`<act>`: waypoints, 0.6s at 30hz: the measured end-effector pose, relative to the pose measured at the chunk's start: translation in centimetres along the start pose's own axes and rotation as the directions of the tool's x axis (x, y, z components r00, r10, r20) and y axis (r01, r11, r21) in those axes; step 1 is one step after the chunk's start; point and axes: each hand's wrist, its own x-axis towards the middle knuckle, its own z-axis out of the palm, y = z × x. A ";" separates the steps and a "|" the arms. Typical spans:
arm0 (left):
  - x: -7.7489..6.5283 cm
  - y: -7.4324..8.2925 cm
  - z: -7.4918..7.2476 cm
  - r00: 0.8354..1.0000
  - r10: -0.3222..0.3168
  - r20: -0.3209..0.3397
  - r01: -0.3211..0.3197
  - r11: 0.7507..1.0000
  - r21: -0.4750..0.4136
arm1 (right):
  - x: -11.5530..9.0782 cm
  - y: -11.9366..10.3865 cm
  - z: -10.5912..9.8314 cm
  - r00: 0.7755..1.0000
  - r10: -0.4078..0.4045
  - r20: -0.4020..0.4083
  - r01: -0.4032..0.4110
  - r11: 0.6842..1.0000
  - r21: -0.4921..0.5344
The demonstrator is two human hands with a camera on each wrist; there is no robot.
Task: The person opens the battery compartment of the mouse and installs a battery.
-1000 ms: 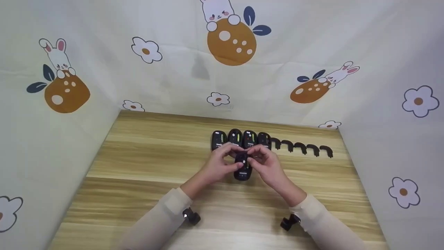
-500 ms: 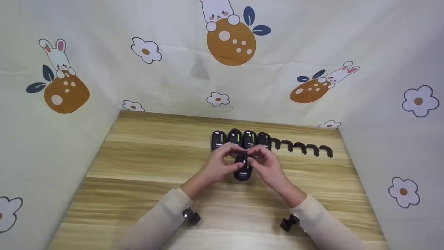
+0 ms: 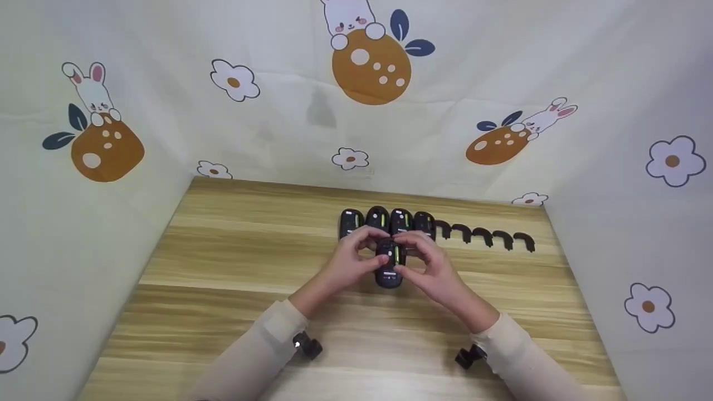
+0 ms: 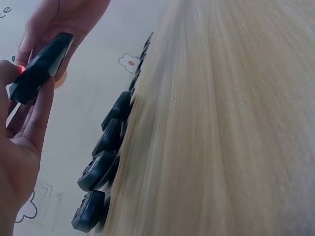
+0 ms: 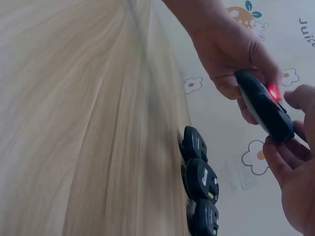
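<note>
A black computer mouse [image 3: 389, 278] is held underside up, with a yellow-green battery showing in its slot. My left hand [image 3: 346, 264] grips its left side, thumb on the underside and fingers behind the far end. From the right, my right hand [image 3: 437, 273] holds it too, thumb tip at the lower end of the slot. Both wrist views show the mouse [image 4: 42, 69] raised off the table, and the right wrist view has a red glow on its underside. The fingers partly cover its far end.
Several more black mice [image 3: 350, 221] lie underside up in a row behind my hands. The row continues rightward with several curved black covers [image 3: 482, 237]. The wooden table [image 3: 234, 245] meets a patterned cloth wall [image 3: 289, 128] at the back and sides.
My right thumb has moved down from the middle of the slot, so the battery now shows more fully. The right wrist has shifted slightly right. The mouse has risen a little.
</note>
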 end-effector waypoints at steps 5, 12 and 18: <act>0.0 0.0 -0.2 1.000 -0.013 -0.012 0.013 1.000 -0.005 | -0.6 -0.2 -0.4 0.993 0.034 0.115 -0.021 0.993 -0.116; 0.0 0.0 -0.4 1.000 -0.024 -0.018 0.024 1.000 0.003 | -0.8 -0.1 -0.2 0.980 0.115 0.162 -0.086 0.980 -0.179; -0.1 0.0 -0.7 1.000 -0.005 0.020 0.005 1.000 0.025 | -0.7 0.1 -0.1 0.984 0.117 0.135 -0.091 0.978 -0.189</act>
